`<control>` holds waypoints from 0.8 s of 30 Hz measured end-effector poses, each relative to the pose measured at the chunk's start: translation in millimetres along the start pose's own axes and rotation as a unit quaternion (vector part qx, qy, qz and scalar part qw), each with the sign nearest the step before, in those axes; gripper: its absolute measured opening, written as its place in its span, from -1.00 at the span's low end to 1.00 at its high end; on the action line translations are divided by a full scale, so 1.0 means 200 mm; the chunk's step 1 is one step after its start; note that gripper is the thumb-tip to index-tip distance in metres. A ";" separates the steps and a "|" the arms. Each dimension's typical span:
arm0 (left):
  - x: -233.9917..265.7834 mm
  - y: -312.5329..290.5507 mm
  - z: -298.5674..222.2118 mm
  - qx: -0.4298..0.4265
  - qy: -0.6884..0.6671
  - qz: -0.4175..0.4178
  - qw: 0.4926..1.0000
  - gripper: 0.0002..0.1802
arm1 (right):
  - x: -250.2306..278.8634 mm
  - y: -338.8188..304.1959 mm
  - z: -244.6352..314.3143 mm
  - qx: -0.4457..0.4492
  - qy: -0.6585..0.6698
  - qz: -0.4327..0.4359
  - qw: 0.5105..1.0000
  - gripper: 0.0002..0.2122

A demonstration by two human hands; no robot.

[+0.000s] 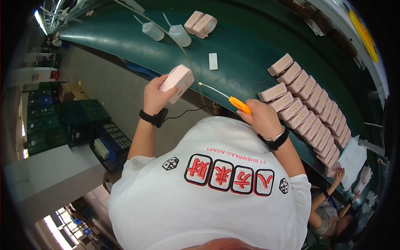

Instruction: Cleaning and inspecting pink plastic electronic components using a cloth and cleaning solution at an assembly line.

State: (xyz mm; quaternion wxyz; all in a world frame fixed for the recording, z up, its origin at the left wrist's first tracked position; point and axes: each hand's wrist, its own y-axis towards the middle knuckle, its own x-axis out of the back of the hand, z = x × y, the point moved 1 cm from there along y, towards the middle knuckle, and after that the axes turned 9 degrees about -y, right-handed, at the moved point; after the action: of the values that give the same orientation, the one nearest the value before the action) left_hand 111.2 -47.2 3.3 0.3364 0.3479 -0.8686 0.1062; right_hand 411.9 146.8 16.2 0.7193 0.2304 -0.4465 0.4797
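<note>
My left hand (153, 95) is closed round a pale pink box-shaped case (180, 78), held up at the near edge of the green bench (239, 79). In my right hand (263, 120) is an orange-handled tool (239, 104) with a thin, slightly bent metal shaft. Its small pale tip points left toward the case, with a gap between them. A small white block (213, 61) lies on the bench beyond both hands. What the fingers of my left hand cover on the case is hidden.
Rows of pink cases (308, 112) fill the bench at right. Two squeeze bottles (180, 36) and more pink cases (201, 25) stand at the far side. A cable (183, 52) hangs across the bench. Another person (331, 212) works at lower right; crates (110, 143) stand left.
</note>
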 end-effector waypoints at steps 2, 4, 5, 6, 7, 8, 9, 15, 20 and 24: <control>0.02 0.01 -0.08 -0.009 0.022 0.007 1.000 -0.43 | 0.00 0.01 0.00 0.003 0.001 0.000 1.000 -0.71; 0.02 0.03 -0.12 -0.027 0.061 0.017 0.998 -0.48 | 0.00 0.03 0.00 0.004 0.007 -0.001 1.000 -0.71; 0.02 0.04 -0.10 -0.027 0.061 0.018 0.998 -0.48 | 0.00 0.03 0.00 0.005 0.009 -0.002 1.000 -0.70; 0.00 0.06 -0.03 0.019 -0.071 0.018 0.997 -0.50 | 0.01 0.03 -0.01 0.006 0.009 -0.002 1.000 -0.70; -0.02 0.07 0.04 0.065 -0.203 0.019 0.977 -0.53 | 0.01 0.01 -0.02 0.005 0.020 0.001 1.000 -0.72; -0.03 0.08 0.07 0.109 -0.331 0.020 0.937 -0.55 | 0.02 0.00 -0.05 0.004 0.030 0.004 1.000 -0.74; -0.04 0.08 0.09 0.109 -0.330 0.021 0.937 -0.55 | 0.02 -0.03 -0.08 0.002 0.041 0.006 0.999 -0.75; -0.29 0.00 0.09 0.245 -0.611 0.079 0.749 -0.54 | -0.06 -0.36 -0.30 -0.072 0.193 0.040 0.978 -0.82; -0.42 0.04 0.01 0.248 -0.632 0.149 0.719 -0.51 | -0.12 -0.56 -0.38 -0.092 0.252 -0.072 0.961 -0.81; -0.50 0.00 -0.11 0.241 -0.638 0.175 0.710 -0.50 | -0.26 -0.82 -0.54 -0.131 0.210 -0.161 0.955 -0.81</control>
State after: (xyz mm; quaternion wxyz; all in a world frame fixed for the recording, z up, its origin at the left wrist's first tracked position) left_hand 176.2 15.6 -45.4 -0.4175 0.2436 -0.8670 0.1216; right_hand 596.8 132.7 -65.2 0.8887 0.0970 -0.3011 0.3320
